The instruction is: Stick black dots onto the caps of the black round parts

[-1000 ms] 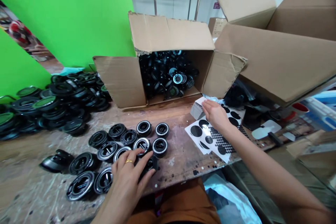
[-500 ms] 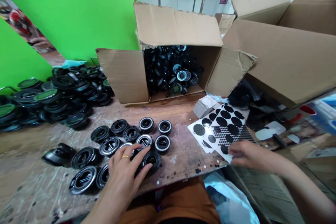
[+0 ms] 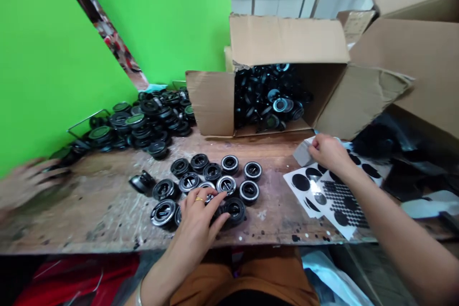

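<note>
My left hand point(image 3: 201, 215), with a ring on one finger, rests over a cluster of round black parts. Its fingers are bent and apart. Thumb and index finger touch the near edge of a black round part point(image 3: 234, 211); the palm hides others. Several neighbours, such as a silver-rimmed round part point(image 3: 249, 192), lie face up. My right hand point(image 3: 328, 150) is closed, its fingertips against the right side of a small white block point(image 3: 303, 153). Whether a thin piece is pinched there is hidden. Below it lie white sheets with black round stickers point(image 3: 300, 181).
A cardboard box point(image 3: 287, 40) lies on its side, full of black round parts. Another pile of parts point(image 3: 143, 126) stands against the green wall. At far left, another person's blurred hand point(image 3: 36, 179) reaches to parts. A larger carton point(image 3: 423, 57) stands right.
My right hand has moved from the sticker sheets up to the white block and closed. My left hand stays on the parts. The view has shifted left, bringing another person's hand into sight.
</note>
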Demonstrator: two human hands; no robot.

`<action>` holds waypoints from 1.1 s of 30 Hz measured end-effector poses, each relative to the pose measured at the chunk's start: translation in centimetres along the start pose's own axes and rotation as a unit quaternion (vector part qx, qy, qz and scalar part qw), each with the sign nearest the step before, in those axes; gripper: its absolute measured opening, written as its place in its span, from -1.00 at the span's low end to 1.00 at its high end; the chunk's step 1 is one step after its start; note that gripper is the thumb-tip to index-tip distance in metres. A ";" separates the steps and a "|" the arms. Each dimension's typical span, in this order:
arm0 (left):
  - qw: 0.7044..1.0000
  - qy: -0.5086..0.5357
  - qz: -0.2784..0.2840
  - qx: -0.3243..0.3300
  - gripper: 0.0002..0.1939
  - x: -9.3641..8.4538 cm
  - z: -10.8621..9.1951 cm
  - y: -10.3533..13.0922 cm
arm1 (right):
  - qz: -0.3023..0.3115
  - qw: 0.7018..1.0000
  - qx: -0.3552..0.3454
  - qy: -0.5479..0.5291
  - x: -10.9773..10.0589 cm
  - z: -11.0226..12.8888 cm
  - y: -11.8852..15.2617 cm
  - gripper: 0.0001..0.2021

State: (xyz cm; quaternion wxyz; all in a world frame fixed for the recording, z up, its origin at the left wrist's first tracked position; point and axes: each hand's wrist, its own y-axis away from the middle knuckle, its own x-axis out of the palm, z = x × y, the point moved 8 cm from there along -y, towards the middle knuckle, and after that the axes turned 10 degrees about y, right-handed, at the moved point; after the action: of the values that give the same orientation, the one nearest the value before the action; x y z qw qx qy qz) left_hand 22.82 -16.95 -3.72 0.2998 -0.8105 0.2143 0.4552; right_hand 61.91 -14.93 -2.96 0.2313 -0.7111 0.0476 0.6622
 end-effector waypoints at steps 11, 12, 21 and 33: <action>0.997 0.043 0.029 -0.058 -0.64 -0.5 0.9 2.5 | -0.120 0.980 -0.041 -0.154 -7.6 4.9 4.6 -0.85; 0.997 0.047 0.037 -0.058 -0.63 -0.4 0.7 2.7 | -0.087 0.967 -0.063 -0.232 -7.5 7.0 5.8 -0.87; 0.997 0.019 0.052 -0.058 -0.51 0.2 -0.8 4.4 | 0.083 0.893 -0.115 -0.428 -0.7 20.2 13.8 -0.87; 0.994 -0.037 0.087 -0.055 -0.47 1.0 -1.1 4.6 | 0.033 0.935 -0.231 -0.269 -1.0 20.7 16.9 -0.75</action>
State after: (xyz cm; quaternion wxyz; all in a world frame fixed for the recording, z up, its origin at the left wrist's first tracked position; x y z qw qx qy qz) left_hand 21.10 -21.13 -5.49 0.2221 -0.7866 0.2472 0.5204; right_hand 36.44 -22.05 -6.80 0.0430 -0.5384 -0.1472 0.8286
